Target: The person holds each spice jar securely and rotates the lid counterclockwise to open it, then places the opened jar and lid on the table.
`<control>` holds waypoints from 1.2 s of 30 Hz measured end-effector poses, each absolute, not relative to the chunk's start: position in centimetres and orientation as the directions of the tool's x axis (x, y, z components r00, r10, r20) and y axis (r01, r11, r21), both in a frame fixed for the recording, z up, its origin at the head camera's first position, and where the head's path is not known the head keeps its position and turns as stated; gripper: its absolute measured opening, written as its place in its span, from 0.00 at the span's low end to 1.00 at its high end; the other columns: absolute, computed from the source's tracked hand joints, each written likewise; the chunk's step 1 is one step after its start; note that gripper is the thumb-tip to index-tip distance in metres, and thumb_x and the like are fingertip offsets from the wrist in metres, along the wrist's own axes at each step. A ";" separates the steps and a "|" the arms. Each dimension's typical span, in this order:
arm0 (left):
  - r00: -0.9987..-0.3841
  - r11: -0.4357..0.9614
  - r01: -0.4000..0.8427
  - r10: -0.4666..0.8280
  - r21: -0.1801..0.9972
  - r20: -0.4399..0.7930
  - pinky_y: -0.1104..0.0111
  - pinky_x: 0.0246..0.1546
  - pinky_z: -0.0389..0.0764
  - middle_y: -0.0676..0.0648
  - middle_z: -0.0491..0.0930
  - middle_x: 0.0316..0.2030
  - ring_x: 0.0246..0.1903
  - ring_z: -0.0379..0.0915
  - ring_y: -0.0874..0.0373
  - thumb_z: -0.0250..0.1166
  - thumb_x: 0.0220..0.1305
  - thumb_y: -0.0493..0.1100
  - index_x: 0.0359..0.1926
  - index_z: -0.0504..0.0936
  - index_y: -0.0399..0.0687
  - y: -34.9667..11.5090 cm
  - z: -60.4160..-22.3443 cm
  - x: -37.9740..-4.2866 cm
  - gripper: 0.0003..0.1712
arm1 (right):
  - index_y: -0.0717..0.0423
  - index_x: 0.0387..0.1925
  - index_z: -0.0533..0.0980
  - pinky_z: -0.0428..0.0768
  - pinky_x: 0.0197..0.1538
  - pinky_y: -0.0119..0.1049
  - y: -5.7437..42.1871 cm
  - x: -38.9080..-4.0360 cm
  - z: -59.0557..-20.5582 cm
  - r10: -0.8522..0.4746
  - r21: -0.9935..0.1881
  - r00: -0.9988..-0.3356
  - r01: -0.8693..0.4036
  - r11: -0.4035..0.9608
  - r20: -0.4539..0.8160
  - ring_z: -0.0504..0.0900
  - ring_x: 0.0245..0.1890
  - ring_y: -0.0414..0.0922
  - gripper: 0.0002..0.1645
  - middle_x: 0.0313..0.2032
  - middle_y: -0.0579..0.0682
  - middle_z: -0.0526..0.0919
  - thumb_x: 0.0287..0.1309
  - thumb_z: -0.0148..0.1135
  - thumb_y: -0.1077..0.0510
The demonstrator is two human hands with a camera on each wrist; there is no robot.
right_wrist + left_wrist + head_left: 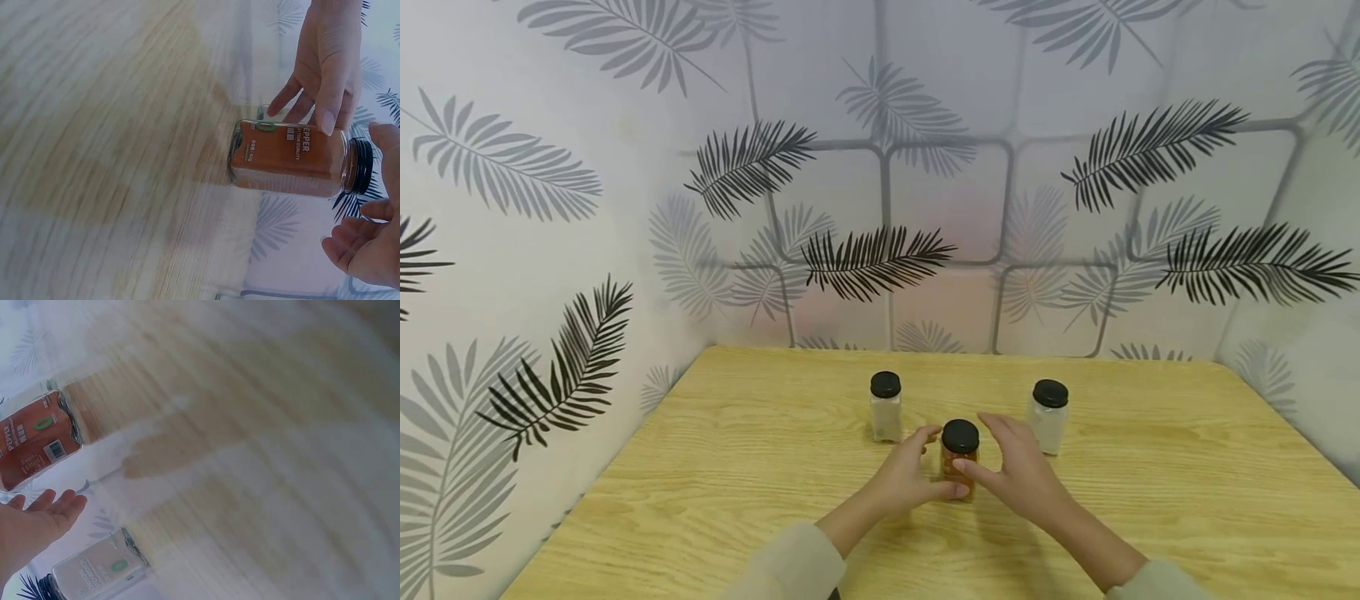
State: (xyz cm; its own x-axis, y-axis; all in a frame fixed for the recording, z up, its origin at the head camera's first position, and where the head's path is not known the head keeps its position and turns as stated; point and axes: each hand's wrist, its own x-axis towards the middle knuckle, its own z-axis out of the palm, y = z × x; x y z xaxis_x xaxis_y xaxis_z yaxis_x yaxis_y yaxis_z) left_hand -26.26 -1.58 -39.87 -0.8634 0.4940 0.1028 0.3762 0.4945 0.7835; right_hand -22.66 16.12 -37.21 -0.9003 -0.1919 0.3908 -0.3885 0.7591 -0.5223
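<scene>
A clear jar of orange-red spice (958, 479) with a black lid stands upright on the table, "PEPPER" readable on its label in the left wrist view. On its left side is my left hand (904, 475), its thumb overlapping the jar's front while the relaxed fingers extend past its side. My right hand (1022, 471) flanks it on the right, thumb across the jar in the head view. In the right wrist view the right hand's fingers (350, 240) spread apart from the glass, near the black lid (361, 165). Neither hand curls round the spice jar (290, 156).
Behind and left stands a jar of pale powder (886, 414) with a black lid. A similar white jar (1048, 422) is behind my right hand, partly covered by it. The wooden table (737, 433) meets a leaf-patterned wall (940, 208) at the back.
</scene>
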 end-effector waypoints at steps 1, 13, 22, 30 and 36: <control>-0.863 0.486 0.374 0.494 0.790 0.106 0.51 0.54 0.70 0.40 0.61 0.63 0.59 0.62 0.40 0.68 0.48 0.57 0.66 0.56 0.43 -1.5 -39.9 -26.3 0.49 | 0.67 0.58 0.64 0.69 0.54 0.59 16.0 -22.7 -37.1 -0.192 -0.526 -0.901 -0.388 0.756 0.389 0.66 0.57 0.63 0.42 0.56 0.65 0.70 0.48 0.65 0.45; -0.866 0.418 0.344 0.486 0.841 0.113 0.60 0.49 0.75 0.43 0.72 0.53 0.50 0.71 0.48 0.68 0.50 0.50 0.57 0.66 0.49 -0.8 -40.2 -26.8 0.34 | 0.66 0.55 0.69 0.75 0.49 0.51 15.0 -23.4 -36.6 -0.203 -0.508 -0.886 -0.412 0.756 0.417 0.72 0.52 0.58 0.36 0.51 0.61 0.75 0.47 0.67 0.50; -0.872 0.419 0.331 0.479 0.846 0.103 0.61 0.46 0.77 0.43 0.74 0.50 0.48 0.73 0.49 0.67 0.52 0.47 0.54 0.68 0.45 -0.7 -40.1 -27.1 0.29 | 0.66 0.50 0.73 0.68 0.29 0.29 14.6 -23.9 -36.3 -0.206 -0.470 -0.889 -0.399 0.787 0.410 0.70 0.29 0.42 0.31 0.40 0.56 0.78 0.46 0.68 0.52; -0.869 0.431 0.333 0.486 0.839 0.095 0.61 0.46 0.77 0.44 0.74 0.50 0.48 0.74 0.49 0.67 0.52 0.47 0.53 0.69 0.46 -0.7 -40.1 -27.2 0.28 | 0.66 0.50 0.73 0.74 0.27 0.28 14.2 -24.1 -36.1 -0.184 -0.495 -0.907 -0.366 0.788 0.378 0.74 0.30 0.42 0.29 0.40 0.57 0.76 0.49 0.66 0.53; -0.871 0.441 0.334 0.483 0.833 0.094 0.63 0.46 0.77 0.45 0.75 0.50 0.47 0.74 0.50 0.67 0.52 0.46 0.52 0.70 0.46 -0.6 -40.1 -27.3 0.27 | 0.66 0.49 0.73 0.76 0.27 0.29 14.1 -24.1 -36.2 -0.171 -0.518 -0.911 -0.358 0.777 0.374 0.75 0.30 0.43 0.28 0.39 0.57 0.76 0.49 0.66 0.54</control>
